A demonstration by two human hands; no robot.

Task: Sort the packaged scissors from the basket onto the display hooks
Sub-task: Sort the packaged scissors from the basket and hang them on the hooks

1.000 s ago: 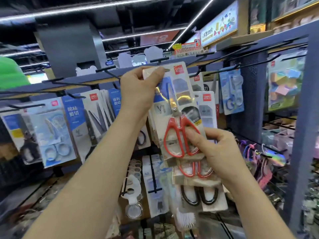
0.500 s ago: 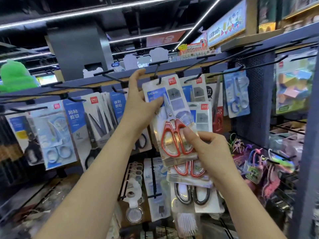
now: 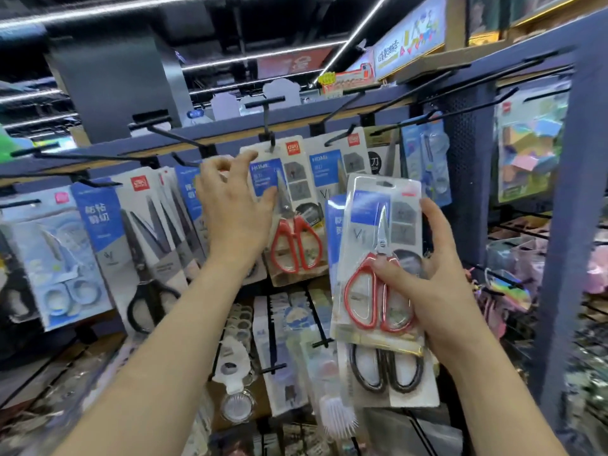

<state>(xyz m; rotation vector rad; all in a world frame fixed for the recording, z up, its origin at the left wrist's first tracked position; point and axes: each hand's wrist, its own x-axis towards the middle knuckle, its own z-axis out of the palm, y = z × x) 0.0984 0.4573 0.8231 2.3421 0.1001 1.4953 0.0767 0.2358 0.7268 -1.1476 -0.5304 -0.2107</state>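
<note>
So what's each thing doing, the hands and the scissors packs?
Hung red scissors pack: hanging on a hook.
Left hand: open, fingers spread by that pack.
Right hand: gripping several packs together.
Held red scissors pack: frontmost, not hung.
Black scissors pack: behind it, held too.

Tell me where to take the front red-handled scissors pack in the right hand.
Pinch the pack by its top edge beside the hang slot, from the left with the left hand: the right hand covers its lower right, the top stands clear.

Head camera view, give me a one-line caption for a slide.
A red-handled scissors pack hangs on a display hook beside the left hand; the right hand grips a stack of packaged scissors.
</note>
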